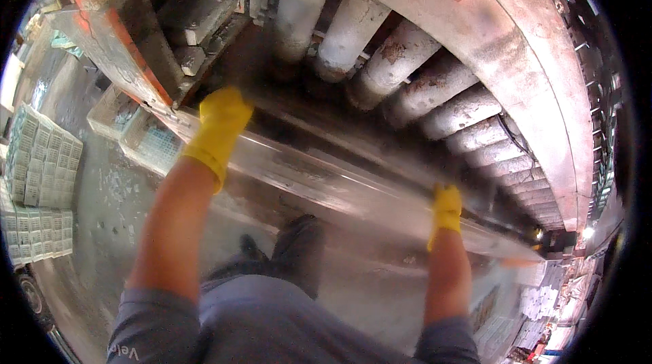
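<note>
Both my hands wear yellow rubber gloves. My left hand (226, 113) is closed over the far edge of a long, shiny metal panel (333, 191), close to an orange-edged metal frame. Farther right along that same edge, my right hand (447, 208) is also closed, its fingers curled on the far side and mostly hidden. The panel slants from upper left to lower right in front of my body and is smeared by motion. Beyond it runs a dark gap, then a row of thick, worn metal rollers (394, 58).
A wide, curved-looking metal beam (502, 31) borders the rollers at the far side. The orange-edged frame (129, 58) stands at upper left. White plastic crates (153, 140) sit on the floor to the left, with stacked crates (41, 160) farther out. Pale stacks (540, 303) show at lower right.
</note>
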Available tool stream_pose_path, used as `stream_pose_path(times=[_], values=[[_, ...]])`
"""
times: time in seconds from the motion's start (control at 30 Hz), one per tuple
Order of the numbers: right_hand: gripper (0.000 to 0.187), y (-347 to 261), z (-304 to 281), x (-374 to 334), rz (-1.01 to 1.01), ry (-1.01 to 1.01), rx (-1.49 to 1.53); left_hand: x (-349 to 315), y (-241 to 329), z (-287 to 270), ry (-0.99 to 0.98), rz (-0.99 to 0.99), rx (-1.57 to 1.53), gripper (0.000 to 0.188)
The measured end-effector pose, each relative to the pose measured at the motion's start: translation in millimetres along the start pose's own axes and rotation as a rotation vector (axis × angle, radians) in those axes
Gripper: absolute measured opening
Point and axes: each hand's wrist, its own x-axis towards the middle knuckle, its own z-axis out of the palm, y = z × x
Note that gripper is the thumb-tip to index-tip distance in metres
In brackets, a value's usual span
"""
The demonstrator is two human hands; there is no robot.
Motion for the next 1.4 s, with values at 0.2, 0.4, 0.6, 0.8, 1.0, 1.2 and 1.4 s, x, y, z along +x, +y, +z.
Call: stream_pose_path(times=[0.2, 0.4, 0.6, 0.8, 1.0, 1.2, 1.4], values=[[0.063, 18.0, 16.4, 24.3, -0.106, -0.025, -0.083, 7.6, 7.7, -8.5, -0.036, -0.013, 0.012, 0.05], [0.063, 8.7, 23.0, 13.7, -0.048, -0.048, -0.05, -2.6, -3.9, -2.5, 0.039, -0.006, 0.03, 0.05], [0.063, 19.8, 21.7, -18.3, 0.034, -0.034, -0.019, -26.2, -16.9, 6.8, 0.104, 0.042, -0.004, 0.047], [0.062, -3.2, -3.5, -61.4, 0.111, -0.025, 0.026, -47.2, -37.4, 16.0, 0.172, 0.094, -0.016, 0.048], [0.063, -1.6, -12.4, -86.5, 0.168, -0.071, 0.058, -65.3, -42.2, 13.4, 0.127, 0.068, -0.016, 0.049], [0.063, -22.6, -24.6, -109.2, 0.251, -0.094, 0.249, -72.9, -48.2, 10.6, 0.093, 0.04, 0.011, 0.052], [0.064, -2.4, -6.4, -101.2, 0.148, -0.049, 0.08, -77.6, -51.1, 13.5, 0.097, 0.061, -0.002, 0.052]])
